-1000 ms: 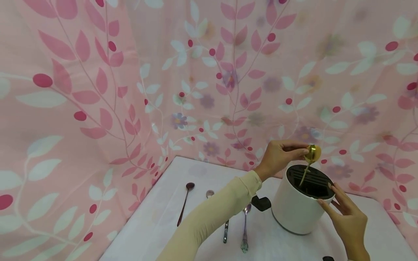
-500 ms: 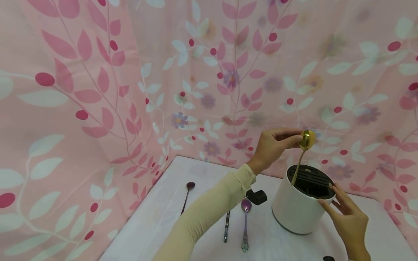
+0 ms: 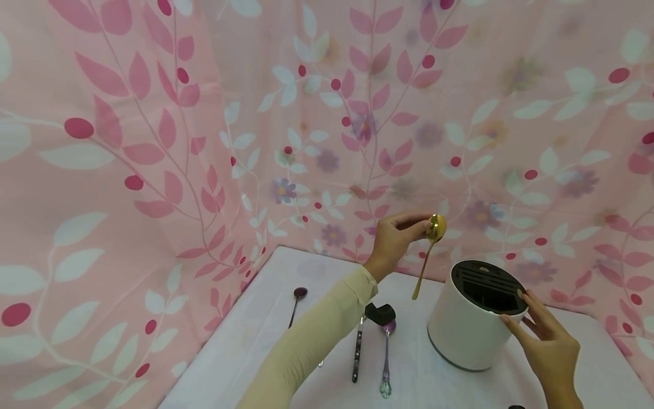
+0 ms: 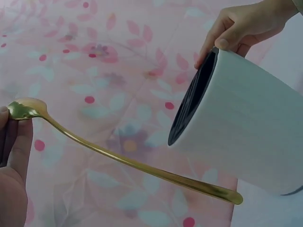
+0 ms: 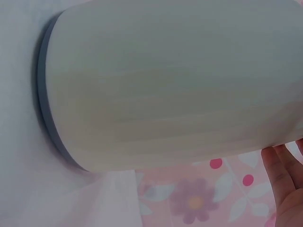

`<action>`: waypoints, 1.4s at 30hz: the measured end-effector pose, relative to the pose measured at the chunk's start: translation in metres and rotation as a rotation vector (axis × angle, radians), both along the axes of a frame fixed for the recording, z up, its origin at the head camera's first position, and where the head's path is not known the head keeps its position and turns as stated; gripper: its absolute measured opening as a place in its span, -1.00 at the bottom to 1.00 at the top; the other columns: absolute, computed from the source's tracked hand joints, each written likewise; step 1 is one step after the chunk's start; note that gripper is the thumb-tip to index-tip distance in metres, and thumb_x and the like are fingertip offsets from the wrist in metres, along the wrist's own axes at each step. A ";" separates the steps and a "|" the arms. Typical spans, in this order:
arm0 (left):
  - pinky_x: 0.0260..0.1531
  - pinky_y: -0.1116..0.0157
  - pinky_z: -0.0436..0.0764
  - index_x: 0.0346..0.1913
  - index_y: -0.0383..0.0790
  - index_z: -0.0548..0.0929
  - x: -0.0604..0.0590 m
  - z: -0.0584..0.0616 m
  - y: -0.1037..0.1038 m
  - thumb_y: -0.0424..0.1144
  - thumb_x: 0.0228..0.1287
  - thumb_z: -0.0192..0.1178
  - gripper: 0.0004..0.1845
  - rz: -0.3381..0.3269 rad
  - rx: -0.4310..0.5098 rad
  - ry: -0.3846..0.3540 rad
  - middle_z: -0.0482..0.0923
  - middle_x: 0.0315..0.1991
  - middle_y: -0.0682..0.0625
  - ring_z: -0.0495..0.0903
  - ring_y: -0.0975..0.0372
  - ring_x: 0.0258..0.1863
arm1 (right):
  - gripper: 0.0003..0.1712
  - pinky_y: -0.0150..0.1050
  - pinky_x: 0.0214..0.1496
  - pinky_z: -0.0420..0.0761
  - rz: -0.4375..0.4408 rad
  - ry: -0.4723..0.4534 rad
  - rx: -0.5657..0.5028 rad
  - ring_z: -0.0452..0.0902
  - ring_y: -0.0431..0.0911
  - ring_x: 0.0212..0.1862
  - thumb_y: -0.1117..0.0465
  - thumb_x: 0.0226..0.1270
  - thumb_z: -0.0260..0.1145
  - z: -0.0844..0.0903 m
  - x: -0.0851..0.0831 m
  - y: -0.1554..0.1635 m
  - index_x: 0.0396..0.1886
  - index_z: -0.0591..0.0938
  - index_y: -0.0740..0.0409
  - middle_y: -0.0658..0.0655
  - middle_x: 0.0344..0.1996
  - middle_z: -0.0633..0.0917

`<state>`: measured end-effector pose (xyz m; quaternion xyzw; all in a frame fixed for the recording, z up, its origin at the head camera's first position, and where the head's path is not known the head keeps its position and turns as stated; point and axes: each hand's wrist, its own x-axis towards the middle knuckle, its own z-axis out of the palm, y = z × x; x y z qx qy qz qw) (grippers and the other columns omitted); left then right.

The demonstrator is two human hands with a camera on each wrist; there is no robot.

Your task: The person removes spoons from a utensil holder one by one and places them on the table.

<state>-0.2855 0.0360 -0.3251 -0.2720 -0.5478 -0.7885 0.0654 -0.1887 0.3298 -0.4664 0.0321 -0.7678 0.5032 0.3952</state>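
Note:
In the head view, my left hand [image 3: 392,241] pinches a golden spoon [image 3: 436,229] by its bowl. The spoon's handle slants downward, its end in the air left of a white utensil holder [image 3: 466,332], apart from it. The left wrist view shows the whole length of the spoon [image 4: 128,161], with the fingertips at its bowl. My right hand [image 3: 553,343] grips the holder's upper rim, thumb at the near side and fingers farther back. The holder has a black slotted top [image 3: 489,287] and stands on the table. Up close, its wall [image 5: 170,90] fills much of the right wrist view.
On the white-covered table [image 3: 403,378] lie a dark reddish spoon [image 3: 300,293], a black-handled utensil [image 3: 357,358] and a purple-green spoon with an ornate handle [image 3: 385,363]. My left sleeve [image 3: 311,341] hides part of them. Pink floral cloth [image 3: 327,142] hangs behind.
My left hand has lifted the golden spoon from over the holder's top and carried it left, off the holder. My right hand stays at the rim.

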 end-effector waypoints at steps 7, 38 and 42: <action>-0.13 0.17 0.68 -0.07 -0.44 0.71 -0.015 -0.028 -0.027 -0.41 0.24 0.31 -0.77 0.046 0.055 -0.069 0.70 -0.16 -0.22 0.73 0.07 -0.24 | -0.19 -0.56 -0.09 0.55 -0.019 -0.012 0.001 0.56 -0.32 0.11 0.66 -0.25 0.55 -0.002 0.002 0.002 0.14 0.64 0.22 0.14 0.20 0.58; -0.18 0.25 0.68 -0.02 -0.61 0.62 -0.055 -0.110 -0.213 -0.52 0.16 0.34 -0.68 0.396 0.109 -0.479 0.70 -0.21 -0.26 0.74 0.11 -0.26 | -0.19 -0.55 -0.08 0.55 0.010 0.001 0.009 0.55 -0.29 0.13 0.69 -0.25 0.52 -0.003 0.000 0.002 0.15 0.62 0.28 0.16 0.21 0.57; -0.16 0.25 0.67 0.05 -0.64 0.57 -0.055 -0.118 -0.232 -0.53 0.18 0.31 -0.63 0.421 0.108 -0.519 0.69 -0.17 -0.28 0.73 0.10 -0.24 | -0.19 -0.55 -0.07 0.55 0.005 -0.002 0.018 0.54 -0.31 0.13 0.68 -0.25 0.52 0.000 0.000 0.002 0.15 0.62 0.26 0.14 0.21 0.57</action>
